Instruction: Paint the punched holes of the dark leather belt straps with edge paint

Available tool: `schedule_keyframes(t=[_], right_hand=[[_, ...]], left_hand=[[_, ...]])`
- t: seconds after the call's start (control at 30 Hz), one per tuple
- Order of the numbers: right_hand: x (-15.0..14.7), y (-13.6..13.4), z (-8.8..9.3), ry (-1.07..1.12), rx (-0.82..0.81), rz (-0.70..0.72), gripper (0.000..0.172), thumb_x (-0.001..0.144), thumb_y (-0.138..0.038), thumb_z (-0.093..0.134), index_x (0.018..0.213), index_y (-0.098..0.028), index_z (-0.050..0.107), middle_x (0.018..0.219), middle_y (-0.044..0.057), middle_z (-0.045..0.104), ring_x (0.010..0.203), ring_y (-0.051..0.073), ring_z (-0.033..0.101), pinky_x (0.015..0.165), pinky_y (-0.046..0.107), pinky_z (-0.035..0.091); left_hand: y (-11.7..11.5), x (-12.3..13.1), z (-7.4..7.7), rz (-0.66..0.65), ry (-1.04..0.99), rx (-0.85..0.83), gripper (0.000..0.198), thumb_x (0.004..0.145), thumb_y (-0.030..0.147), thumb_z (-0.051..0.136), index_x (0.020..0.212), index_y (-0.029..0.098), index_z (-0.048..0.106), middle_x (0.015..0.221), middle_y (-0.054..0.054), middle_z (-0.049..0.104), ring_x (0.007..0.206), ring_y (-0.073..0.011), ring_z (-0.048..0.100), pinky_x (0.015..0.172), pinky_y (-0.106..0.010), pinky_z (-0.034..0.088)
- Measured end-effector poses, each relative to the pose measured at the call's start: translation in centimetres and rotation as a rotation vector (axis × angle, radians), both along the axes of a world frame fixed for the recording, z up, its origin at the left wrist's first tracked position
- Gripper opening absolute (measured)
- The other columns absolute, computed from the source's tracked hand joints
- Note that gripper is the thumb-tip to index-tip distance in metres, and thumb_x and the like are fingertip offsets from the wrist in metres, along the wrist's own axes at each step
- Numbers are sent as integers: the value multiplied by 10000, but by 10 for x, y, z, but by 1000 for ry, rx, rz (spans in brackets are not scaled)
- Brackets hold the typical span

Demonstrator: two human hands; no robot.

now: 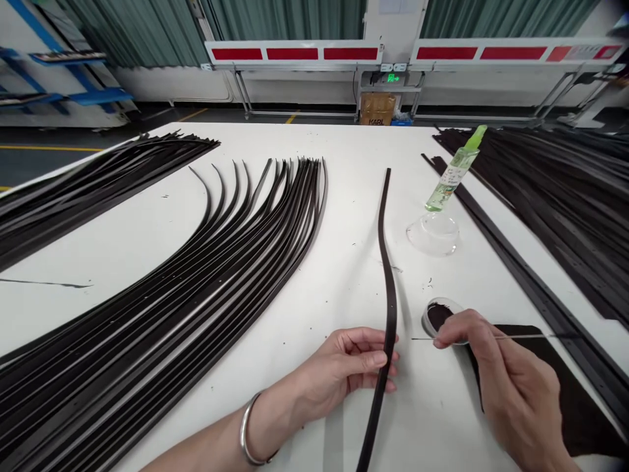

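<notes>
My left hand is closed around a long black strip, pinching it between thumb and fingers. The strip stands up from the table and bends slightly. In my right hand is a thin rod, pinched near its pointed dark end. That tip points left at the strip, a small gap away from it. Just behind my right fingers sits a small clear dish with black material in it. A flat black sheet lies under my right hand.
Many curved black strips spread across the white table on the left. More black strips pile up at the far left and right. A green spray bottle stands by a clear plastic dish.
</notes>
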State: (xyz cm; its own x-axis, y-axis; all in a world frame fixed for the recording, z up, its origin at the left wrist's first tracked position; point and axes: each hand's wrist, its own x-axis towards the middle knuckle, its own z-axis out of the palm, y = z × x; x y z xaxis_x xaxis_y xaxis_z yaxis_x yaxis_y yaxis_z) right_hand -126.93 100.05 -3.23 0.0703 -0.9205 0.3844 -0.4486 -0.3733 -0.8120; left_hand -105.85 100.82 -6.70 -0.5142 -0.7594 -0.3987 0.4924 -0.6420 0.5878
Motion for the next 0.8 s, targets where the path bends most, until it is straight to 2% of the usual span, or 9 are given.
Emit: schedule_keyframes(t=[0.1,0.2,0.37,0.8], right_hand=[[7,4,-3,33,-139,193,246,936,-102,410,884,-191,633,825,45,671,814,181,634,757,331,483],[10,2,-6,68,-236,286,251,885,-30,426,950,-176,620,811,49,673,792,186,628,745,364,484],[14,-1,-6,102,-292,313,280,861,6,431,975,-173,614,794,43,679,762,176,631,713,357,486],[16,-1,-11,120,-288,363,265,872,-7,443,973,-190,607,827,44,695,763,175,647,736,362,508]], left_hand=[[-1,0,-1,-7,14,10,259,744,192,769,992,147,707,908,-65,688,779,-155,643,761,-346,535],[-1,0,-2,-15,34,11,257,743,191,770,990,153,707,938,-74,698,782,-161,649,765,-350,527],[-2,0,-3,-20,49,0,260,744,195,772,995,155,711,942,-82,706,786,-167,651,759,-347,525],[-2,-1,-5,-17,40,-12,264,737,194,779,985,149,703,914,-76,711,760,-166,657,720,-336,533]])
